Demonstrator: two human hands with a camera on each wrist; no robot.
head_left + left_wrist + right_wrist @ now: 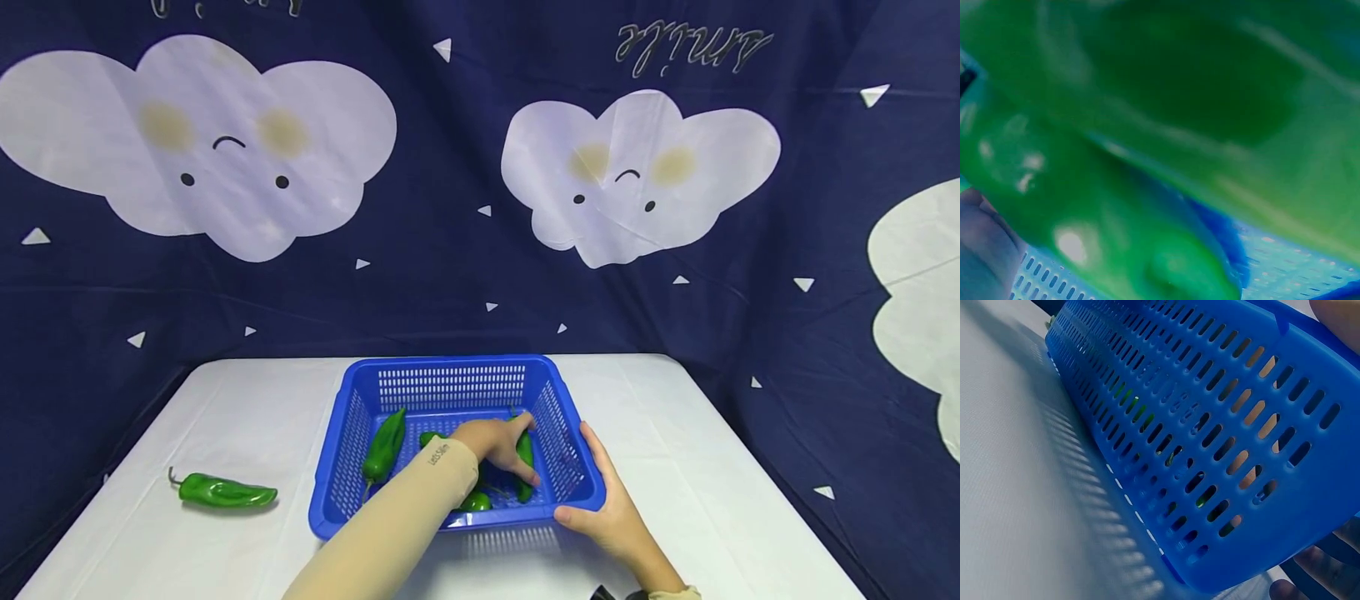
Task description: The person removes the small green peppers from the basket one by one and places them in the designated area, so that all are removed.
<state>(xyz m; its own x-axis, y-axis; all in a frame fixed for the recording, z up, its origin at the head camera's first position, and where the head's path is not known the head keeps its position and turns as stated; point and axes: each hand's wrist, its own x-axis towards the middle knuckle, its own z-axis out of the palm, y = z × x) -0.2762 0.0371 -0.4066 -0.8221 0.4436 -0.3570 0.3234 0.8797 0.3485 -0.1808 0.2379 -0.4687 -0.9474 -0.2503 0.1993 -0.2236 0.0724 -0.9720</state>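
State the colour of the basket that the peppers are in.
Blue throughout: the basket shows best in the head view.

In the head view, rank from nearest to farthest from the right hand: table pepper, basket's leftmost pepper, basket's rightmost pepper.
1. Rightmost pepper: by the left hand, inside the basket.
2. Leftmost pepper: inside, toward the left.
3. Table pepper: outside, left of the basket.

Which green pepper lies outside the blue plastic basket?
The long green pepper on the white table, left of the blue plastic basket; the others lie inside.
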